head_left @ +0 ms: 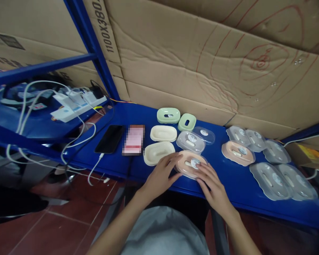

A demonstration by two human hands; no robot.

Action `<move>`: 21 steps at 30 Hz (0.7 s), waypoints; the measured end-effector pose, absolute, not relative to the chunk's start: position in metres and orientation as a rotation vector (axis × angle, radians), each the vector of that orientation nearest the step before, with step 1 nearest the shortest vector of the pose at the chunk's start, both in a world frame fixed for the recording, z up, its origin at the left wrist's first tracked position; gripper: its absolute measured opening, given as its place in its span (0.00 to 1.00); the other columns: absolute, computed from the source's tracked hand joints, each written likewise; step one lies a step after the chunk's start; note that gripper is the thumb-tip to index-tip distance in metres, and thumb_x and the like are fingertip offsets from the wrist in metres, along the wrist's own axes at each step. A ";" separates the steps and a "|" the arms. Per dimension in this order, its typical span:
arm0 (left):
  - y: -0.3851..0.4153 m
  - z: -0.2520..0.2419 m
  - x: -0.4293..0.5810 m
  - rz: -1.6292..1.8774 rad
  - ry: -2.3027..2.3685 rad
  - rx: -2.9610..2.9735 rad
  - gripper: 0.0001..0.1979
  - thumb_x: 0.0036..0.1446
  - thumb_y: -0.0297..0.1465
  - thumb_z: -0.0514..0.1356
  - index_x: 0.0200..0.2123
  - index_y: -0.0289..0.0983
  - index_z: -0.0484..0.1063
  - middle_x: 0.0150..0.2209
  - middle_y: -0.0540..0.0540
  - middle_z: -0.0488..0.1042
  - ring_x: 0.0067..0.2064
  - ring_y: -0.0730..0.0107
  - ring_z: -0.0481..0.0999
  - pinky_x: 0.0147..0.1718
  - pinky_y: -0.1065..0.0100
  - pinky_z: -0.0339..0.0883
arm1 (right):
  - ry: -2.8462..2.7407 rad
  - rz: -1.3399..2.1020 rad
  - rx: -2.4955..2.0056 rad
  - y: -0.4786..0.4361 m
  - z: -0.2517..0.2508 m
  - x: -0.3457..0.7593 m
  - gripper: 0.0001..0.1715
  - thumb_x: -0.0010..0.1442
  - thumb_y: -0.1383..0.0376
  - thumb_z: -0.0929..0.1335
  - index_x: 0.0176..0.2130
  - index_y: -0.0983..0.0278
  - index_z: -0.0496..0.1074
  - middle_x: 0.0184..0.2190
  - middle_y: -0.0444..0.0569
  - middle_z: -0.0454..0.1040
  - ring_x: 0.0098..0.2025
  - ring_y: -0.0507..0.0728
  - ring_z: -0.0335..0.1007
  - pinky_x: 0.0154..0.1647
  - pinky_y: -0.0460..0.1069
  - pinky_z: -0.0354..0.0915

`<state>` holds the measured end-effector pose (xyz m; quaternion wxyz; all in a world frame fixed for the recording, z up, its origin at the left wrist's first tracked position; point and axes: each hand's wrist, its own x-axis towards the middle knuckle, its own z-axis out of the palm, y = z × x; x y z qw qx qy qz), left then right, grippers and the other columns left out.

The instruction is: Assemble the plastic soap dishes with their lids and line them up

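Observation:
A peach soap dish (186, 173) with a clear lid sits at the table's front edge, with a round sticker and a small white oblong piece on top. My left hand (162, 177) grips its left side, fingers on the far rim and thumb near the front. From the right, my right hand (212, 186) holds it, fingertips on the lid beside the sticker. Just behind lies a grey lidded soap dish (184, 141), with a loose clear lid (207, 136) next to it. Two cream trays (163, 134) are to the left, and two pale green slotted pieces (168, 115) stand behind them.
On the right are another peach lidded dish (232, 158) and several grey lidded dishes (271, 180). A black phone (109, 139) on a white cable and a phone with a lit, blurred screen (134, 140) lie left. Cardboard (175, 71) backs the blue table; a power strip (79, 108) is farther left.

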<state>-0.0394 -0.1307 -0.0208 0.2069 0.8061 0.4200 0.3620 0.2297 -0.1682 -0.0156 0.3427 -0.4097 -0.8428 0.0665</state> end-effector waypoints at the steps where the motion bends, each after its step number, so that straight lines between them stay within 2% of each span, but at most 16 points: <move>1: -0.131 -0.021 -0.039 1.011 1.172 2.260 0.34 0.69 0.32 0.66 0.73 0.49 0.58 0.70 0.40 0.67 0.70 0.54 0.69 0.69 0.49 0.67 | -2.214 0.176 -1.065 -0.166 -0.015 0.230 0.26 0.72 0.70 0.68 0.65 0.53 0.72 0.66 0.50 0.74 0.71 0.62 0.66 0.76 0.70 0.59; 6: -0.132 -0.023 -0.038 1.028 1.196 2.285 0.31 0.71 0.35 0.65 0.72 0.49 0.61 0.70 0.39 0.67 0.71 0.53 0.69 0.69 0.48 0.68 | -2.319 0.026 -1.150 -0.162 -0.007 0.232 0.37 0.73 0.67 0.67 0.75 0.51 0.58 0.70 0.52 0.68 0.72 0.64 0.64 0.72 0.67 0.65; 11: -0.130 -0.023 -0.039 1.028 1.221 2.315 0.34 0.69 0.37 0.67 0.73 0.47 0.59 0.69 0.39 0.70 0.69 0.54 0.71 0.68 0.49 0.67 | -2.378 -0.088 -1.170 -0.161 -0.003 0.226 0.39 0.75 0.65 0.65 0.78 0.49 0.51 0.71 0.52 0.67 0.72 0.65 0.65 0.68 0.65 0.68; 13: -0.129 -0.023 -0.039 1.005 1.267 2.360 0.33 0.69 0.37 0.67 0.73 0.47 0.61 0.68 0.39 0.71 0.70 0.52 0.70 0.71 0.45 0.62 | -2.376 -0.132 -1.174 -0.162 -0.003 0.222 0.40 0.75 0.66 0.65 0.78 0.50 0.50 0.70 0.53 0.69 0.71 0.65 0.66 0.68 0.65 0.67; 16: -0.129 -0.022 -0.041 0.951 1.361 2.407 0.31 0.69 0.39 0.67 0.72 0.47 0.64 0.68 0.40 0.73 0.72 0.48 0.66 0.74 0.37 0.48 | -2.352 -0.206 -1.194 -0.164 -0.004 0.214 0.41 0.75 0.66 0.65 0.79 0.51 0.48 0.69 0.54 0.70 0.70 0.65 0.67 0.67 0.64 0.67; 21: -0.129 -0.025 -0.042 0.919 1.363 2.407 0.34 0.68 0.39 0.68 0.73 0.47 0.62 0.68 0.41 0.73 0.76 0.49 0.60 0.75 0.37 0.37 | -2.357 -0.249 -1.202 -0.166 -0.004 0.210 0.43 0.75 0.68 0.65 0.79 0.52 0.46 0.68 0.55 0.71 0.68 0.65 0.68 0.65 0.63 0.66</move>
